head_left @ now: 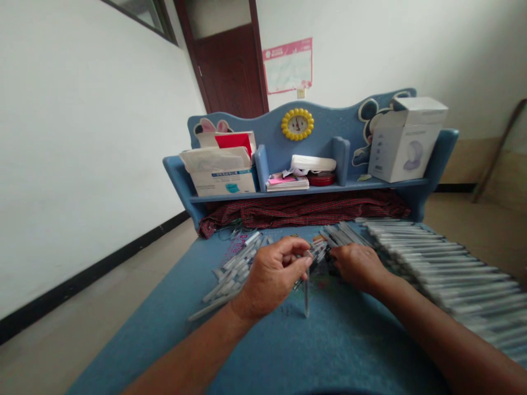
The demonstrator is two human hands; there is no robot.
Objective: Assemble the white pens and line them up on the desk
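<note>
Near the middle of the blue desk, my left hand is closed in a pinch on a slim, see-through pen barrel. The barrel hangs upright below the fingertips. To its right, my right hand has its fingers curled down at a heap of small pen parts, some dark and some clear. What those fingertips grip, if anything, is hidden. Loose pale pen barrels lie piled left of my left hand. Beyond my right hand is another bunch of clear barrels.
Long rows of pens cover the right side of the desk. At the back, a blue shelf holds a mask box, a white carton and some papers. A checked cloth lies beneath it.
</note>
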